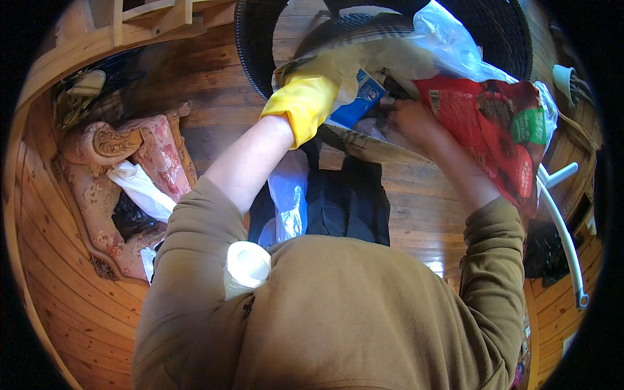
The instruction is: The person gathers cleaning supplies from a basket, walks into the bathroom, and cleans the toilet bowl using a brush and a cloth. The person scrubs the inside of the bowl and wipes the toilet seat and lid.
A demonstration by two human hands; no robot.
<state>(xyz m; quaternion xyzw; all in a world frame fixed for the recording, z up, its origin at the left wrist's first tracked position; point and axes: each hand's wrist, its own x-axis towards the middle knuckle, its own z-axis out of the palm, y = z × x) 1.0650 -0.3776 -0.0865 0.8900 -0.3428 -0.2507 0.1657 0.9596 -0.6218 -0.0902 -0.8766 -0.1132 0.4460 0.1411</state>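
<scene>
A yellow rubber glove covers my left hand (304,105), which is at the left side of an open paper-like bag (385,152); its fingers are blurred and hidden by the bag. My bare right hand (412,119) reaches inside the same bag, fingertips partly out of sight among clear plastic. Between the two hands lies a blue printed packet (360,100). A red printed plastic bag (468,112) hangs beside my right forearm, with clear plastic film (446,41) behind it. Under my left upper arm is tucked a white paper roll (248,268).
A dark wicker piece (507,39) stands beyond the bag. To the left is a floral upholstered chair (105,204) with white and black plastic on it. A curved white bar (560,229) is at the right. Wooden planks (419,204) form the floor.
</scene>
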